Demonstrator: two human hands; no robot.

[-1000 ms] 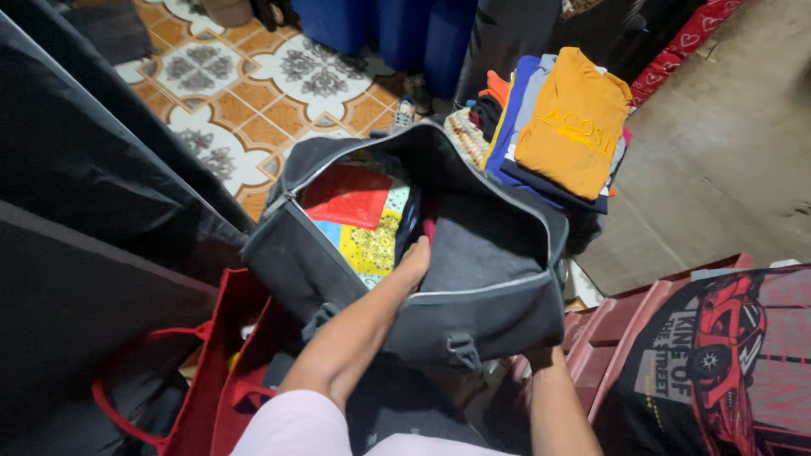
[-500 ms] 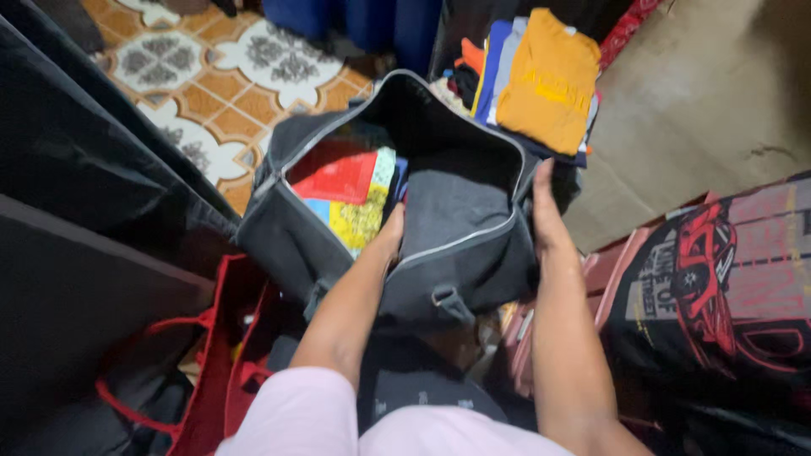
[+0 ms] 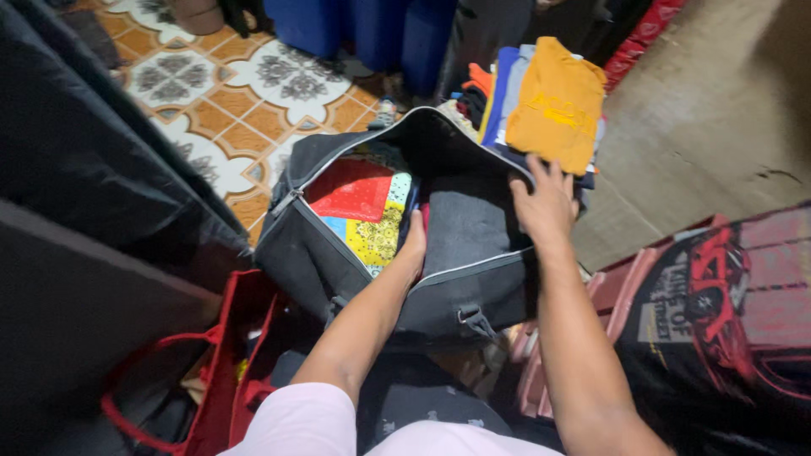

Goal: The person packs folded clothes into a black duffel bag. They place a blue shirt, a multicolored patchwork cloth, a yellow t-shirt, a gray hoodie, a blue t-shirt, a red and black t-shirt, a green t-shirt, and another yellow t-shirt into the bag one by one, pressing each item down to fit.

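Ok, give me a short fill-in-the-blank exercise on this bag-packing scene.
1. The left hand reaches inside the open dark grey fabric ____ bag.
2. The right hand grips the bag's far ____.
3. The top shirt on the folded clothes stack is ____.
4. The shopping bag with loop handles is ____.

Missing words: duffel; rim; orange; red

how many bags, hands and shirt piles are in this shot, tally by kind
bags: 2, grey duffel bag and red tote bag
hands: 2, left hand and right hand
shirt piles: 1, folded shirt stack
total: 5
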